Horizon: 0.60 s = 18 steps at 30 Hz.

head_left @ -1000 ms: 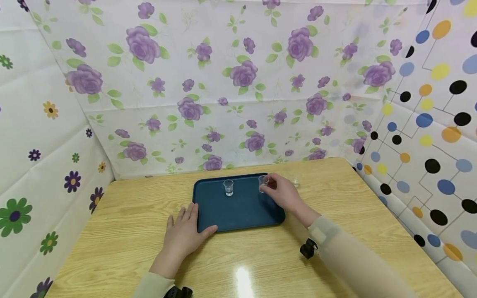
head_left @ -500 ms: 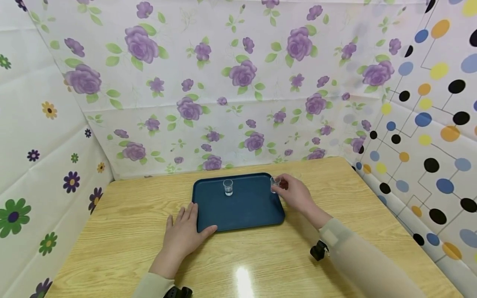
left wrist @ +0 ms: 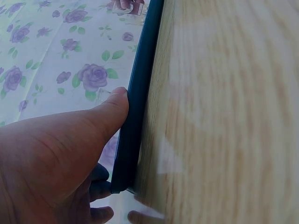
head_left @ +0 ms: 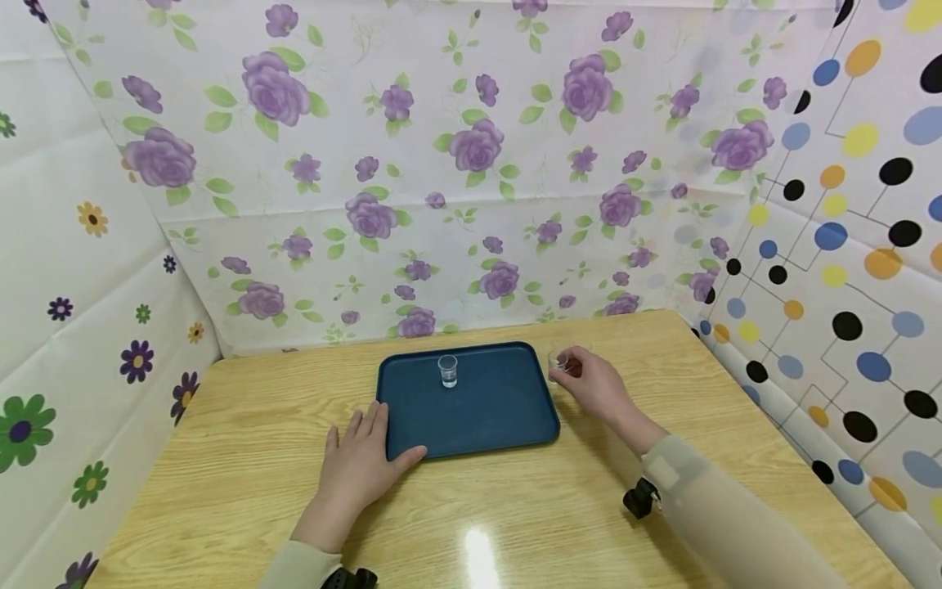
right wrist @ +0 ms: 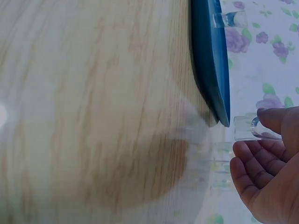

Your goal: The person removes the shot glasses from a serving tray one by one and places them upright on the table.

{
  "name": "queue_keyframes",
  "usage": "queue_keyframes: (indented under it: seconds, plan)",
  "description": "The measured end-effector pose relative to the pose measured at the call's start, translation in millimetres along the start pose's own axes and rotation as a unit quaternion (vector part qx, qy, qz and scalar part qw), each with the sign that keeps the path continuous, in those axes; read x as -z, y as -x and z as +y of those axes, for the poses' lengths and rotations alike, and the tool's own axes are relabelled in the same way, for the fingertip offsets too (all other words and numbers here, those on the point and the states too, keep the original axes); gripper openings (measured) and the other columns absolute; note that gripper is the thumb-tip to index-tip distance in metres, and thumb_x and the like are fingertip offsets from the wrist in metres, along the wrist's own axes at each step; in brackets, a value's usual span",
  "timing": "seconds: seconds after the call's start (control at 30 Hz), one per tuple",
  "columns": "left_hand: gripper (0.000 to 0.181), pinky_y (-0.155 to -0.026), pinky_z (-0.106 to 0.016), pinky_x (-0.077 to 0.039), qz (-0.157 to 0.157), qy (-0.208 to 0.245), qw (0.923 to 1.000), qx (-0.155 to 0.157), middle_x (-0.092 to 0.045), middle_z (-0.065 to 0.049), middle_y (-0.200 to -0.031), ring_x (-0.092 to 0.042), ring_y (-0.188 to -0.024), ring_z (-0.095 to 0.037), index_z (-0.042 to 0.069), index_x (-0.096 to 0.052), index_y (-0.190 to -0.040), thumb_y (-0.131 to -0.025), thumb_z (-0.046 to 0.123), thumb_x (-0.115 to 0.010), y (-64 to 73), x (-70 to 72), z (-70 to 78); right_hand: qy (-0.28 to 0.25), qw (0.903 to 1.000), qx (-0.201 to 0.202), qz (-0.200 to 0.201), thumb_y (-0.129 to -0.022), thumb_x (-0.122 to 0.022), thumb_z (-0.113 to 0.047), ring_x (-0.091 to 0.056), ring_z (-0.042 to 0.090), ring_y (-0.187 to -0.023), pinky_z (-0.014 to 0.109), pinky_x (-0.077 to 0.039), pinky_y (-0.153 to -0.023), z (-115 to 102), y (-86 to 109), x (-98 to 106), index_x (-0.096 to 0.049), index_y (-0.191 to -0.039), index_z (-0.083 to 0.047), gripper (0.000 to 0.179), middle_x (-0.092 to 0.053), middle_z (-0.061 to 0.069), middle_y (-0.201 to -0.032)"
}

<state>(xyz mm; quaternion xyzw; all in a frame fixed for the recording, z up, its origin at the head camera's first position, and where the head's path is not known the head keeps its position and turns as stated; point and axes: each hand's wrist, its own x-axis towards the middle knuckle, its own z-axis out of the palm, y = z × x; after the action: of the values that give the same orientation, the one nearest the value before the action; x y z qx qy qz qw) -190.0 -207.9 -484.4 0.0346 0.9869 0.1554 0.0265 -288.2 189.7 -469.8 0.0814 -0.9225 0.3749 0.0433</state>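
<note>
My right hand (head_left: 599, 388) pinches a small clear shot glass (head_left: 555, 365) between thumb and fingers, just past the right edge of the blue tray (head_left: 478, 417). The right wrist view shows the thumb (right wrist: 275, 119) on this glass, with the other fingers curled beneath. A second shot glass (head_left: 448, 373), with some clear liquid in its lower part, stands upright toward the back left of the tray. At the tray's left front corner lies my left hand (head_left: 358, 470), fingers spread and straight; its thumb touches the front rim.
The tray lies on a wood-grain table (head_left: 441, 515) backed by a flowered sheet (head_left: 478, 270). More clear glass shapes (right wrist: 222, 165) show faintly below the held glass in the right wrist view. A dotted sheet (head_left: 832, 327) hangs along the right side.
My right hand has carried the pinched shot glass rightward, from above the tray's right part to beyond its right edge. The left hand and the other shot glass have stayed put.
</note>
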Motion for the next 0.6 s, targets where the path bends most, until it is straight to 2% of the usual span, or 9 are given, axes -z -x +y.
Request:
queue_keyframes:
  seconds: [0.13,0.37,0.6]
  plan:
    - [0.115,-0.127,-0.08,-0.007,0.001,0.0,1.0,-0.001,-0.025,-0.022,-0.18,-0.02,-0.164,-0.051,0.002,-0.027,-0.175,-0.099,0.081,-0.061,0.2,0.8,-0.9,0.007,1.0,-0.002,0.001,-0.111,-0.072,-0.032,-0.072,0.029,-0.109,0.053,-0.06,-0.094,5,-0.1,3,-0.072,-0.13,-0.009,0.03,-0.076,0.01,-0.118]
    - [0.115,-0.126,-0.08,-0.006,-0.001,0.008,1.0,-0.002,-0.025,-0.023,-0.179,-0.02,-0.164,-0.052,0.001,-0.027,-0.175,-0.099,0.081,-0.061,0.5,2.1,0.0,0.023,0.9996,-0.014,-0.001,-0.109,-0.074,-0.029,-0.072,0.028,-0.101,0.051,-0.059,-0.088,11,0.6,7,-0.071,-0.121,-0.008,0.024,-0.075,0.009,-0.11]
    - [0.114,-0.126,-0.08,-0.006,-0.004,0.009,1.0,-0.001,-0.025,-0.023,-0.179,-0.02,-0.164,-0.052,0.001,-0.028,-0.174,-0.099,0.08,-0.062,1.7,1.9,1.4,0.022,0.9996,-0.014,-0.008,-0.109,-0.075,-0.027,-0.072,0.029,-0.102,0.053,-0.059,-0.091,13,4.1,7,-0.072,-0.12,-0.006,0.025,-0.076,0.011,-0.111]
